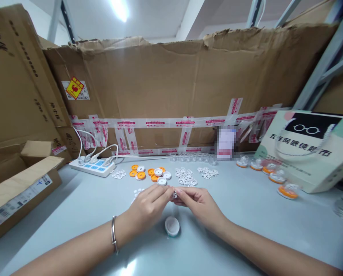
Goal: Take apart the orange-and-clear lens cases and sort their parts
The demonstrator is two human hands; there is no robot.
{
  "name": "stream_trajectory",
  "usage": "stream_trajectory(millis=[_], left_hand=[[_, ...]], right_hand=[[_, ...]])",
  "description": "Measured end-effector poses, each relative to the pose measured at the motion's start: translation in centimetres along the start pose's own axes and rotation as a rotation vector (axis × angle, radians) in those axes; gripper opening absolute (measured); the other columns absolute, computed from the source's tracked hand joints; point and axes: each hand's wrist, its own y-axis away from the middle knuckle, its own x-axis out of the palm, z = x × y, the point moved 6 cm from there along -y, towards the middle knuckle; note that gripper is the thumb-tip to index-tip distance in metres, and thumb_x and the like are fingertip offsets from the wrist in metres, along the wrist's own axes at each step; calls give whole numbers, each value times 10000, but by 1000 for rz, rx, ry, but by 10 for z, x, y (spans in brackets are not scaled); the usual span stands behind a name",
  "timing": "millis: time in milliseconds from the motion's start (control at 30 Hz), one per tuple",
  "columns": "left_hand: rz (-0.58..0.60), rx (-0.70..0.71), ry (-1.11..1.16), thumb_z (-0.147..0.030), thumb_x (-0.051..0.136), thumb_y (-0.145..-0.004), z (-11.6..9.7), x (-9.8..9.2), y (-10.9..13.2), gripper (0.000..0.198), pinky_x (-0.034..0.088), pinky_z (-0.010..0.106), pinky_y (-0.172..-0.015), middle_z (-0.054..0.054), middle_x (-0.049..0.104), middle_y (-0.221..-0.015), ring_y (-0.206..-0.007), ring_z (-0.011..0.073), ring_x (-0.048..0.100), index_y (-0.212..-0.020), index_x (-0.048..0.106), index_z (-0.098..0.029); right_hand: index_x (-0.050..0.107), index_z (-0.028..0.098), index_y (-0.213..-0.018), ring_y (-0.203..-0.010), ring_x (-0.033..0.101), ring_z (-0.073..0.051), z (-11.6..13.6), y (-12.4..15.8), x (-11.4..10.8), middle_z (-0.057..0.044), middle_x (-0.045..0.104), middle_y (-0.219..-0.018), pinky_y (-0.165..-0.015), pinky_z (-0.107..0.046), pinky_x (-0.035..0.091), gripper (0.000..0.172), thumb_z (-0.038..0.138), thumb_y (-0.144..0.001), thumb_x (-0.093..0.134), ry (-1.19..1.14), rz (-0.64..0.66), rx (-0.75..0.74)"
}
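Note:
My left hand (151,203) and my right hand (201,205) meet over the middle of the table, fingertips pinched together. Between them is a small white plastic part (174,194), mostly covered by the fingers. Just below the hands a round white cup-like piece (172,226) rests on the table. Beyond the fingers lie a pile of small white openwork pieces (185,177) and a second, smaller pile (208,173). Orange caps (141,175) and white round caps (162,181) sit in a loose group behind my left hand.
At the left are a power strip (92,167) with plugged cables and an open cardboard box (25,191). Several orange-and-white assembled pieces (288,191) stand at right beside a paper bag (306,153). A phone (225,142) leans on the cardboard wall (160,84) behind clear domes (188,157).

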Motion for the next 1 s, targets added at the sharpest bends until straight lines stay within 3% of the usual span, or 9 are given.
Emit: stream_trajectory(millis=[367,700,1000], left_hand=[[-2,-20,-2,-60,439,-835,7,13,11,288,488,258,-649,54,621,-826,-714,133,550,-1104,490,-149],[5,-9,40,-64,452,-841,7,13,12,288,483,249,-666,48,620,-825,-722,124,550,-1113,482,-155],[-24,-39,190,-94,542,-815,10,14,11,302,492,246,-715,59,647,-945,-808,127,582,-1106,503,-161]], right_hand=[[716,183,-877,-772,647,-159,-3,1,2,-52,700,-817,-834,-362,505,375,494,-694,610,-129,6,91],[715,182,-845,-738,644,-143,-3,-1,-2,-39,694,-789,-812,-336,507,363,487,-665,634,-130,22,143],[643,164,-809,-698,631,-136,-9,-3,-4,-15,663,-712,-716,-292,507,268,378,-652,673,7,12,54]])
